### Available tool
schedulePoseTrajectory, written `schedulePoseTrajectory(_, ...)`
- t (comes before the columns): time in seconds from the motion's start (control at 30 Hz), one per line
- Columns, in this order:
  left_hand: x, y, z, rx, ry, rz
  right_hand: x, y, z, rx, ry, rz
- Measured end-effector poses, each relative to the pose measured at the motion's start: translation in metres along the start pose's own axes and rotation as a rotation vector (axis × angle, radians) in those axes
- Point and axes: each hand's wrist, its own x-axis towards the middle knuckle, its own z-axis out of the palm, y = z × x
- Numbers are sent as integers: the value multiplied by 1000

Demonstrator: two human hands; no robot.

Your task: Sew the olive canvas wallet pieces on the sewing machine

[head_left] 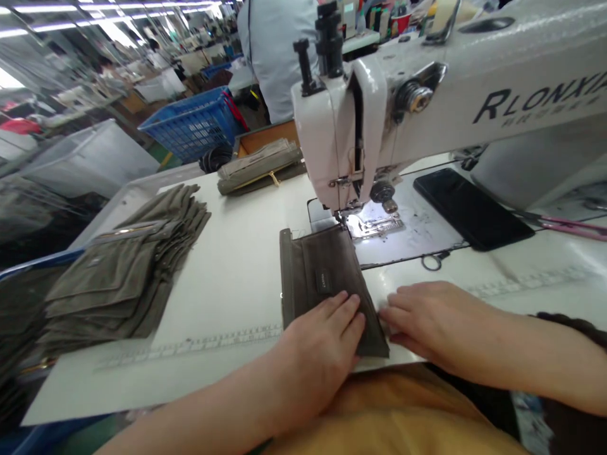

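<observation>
A flat dark olive fabric pouch [339, 259] lies on the white sewing table, with a small label patch on its front and a zipper strip along its left side. Its far right corner sits at the needle area of the sewing machine [339, 126]. My left hand [320, 354] rests on the near part of the pouch, fingers stretched out flat. At the pouch's right edge, my right hand [427, 322] has its fingers pinched together on the border. The tips of those fingers are partly hidden.
To the left lies a stack of olive pouches [128, 272]; another folded bundle [260, 167] sits behind. Right of the needle are a black phone [472, 208], a metal ring [431, 262] and pink-handled scissors [569, 226]. A blue basket [192, 123] stands beyond the table, near a person.
</observation>
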Motion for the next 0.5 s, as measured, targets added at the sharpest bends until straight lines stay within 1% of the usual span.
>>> schedulePoseTrajectory(0.07, -7, 0, 7, -93, 105, -31, -12, -13, 8, 14, 100, 7)
schedulePoseTrajectory(0.13, -13, -3, 12, -203, 180, -80, -21, -23, 20, -15, 232, 15)
schedulePoseTrajectory(0.23, -17, -6, 13, -281, 240, -134, -29, -31, 36, -82, 417, -9)
schedulePoseTrajectory(0.37, -20, -3, 11, -285, 294, -108, -31, -35, 47, -144, 531, -34)
schedulePoseTrajectory(0.5, -21, 3, 11, -244, 297, -112, -29, -36, 45, -136, 627, -59)
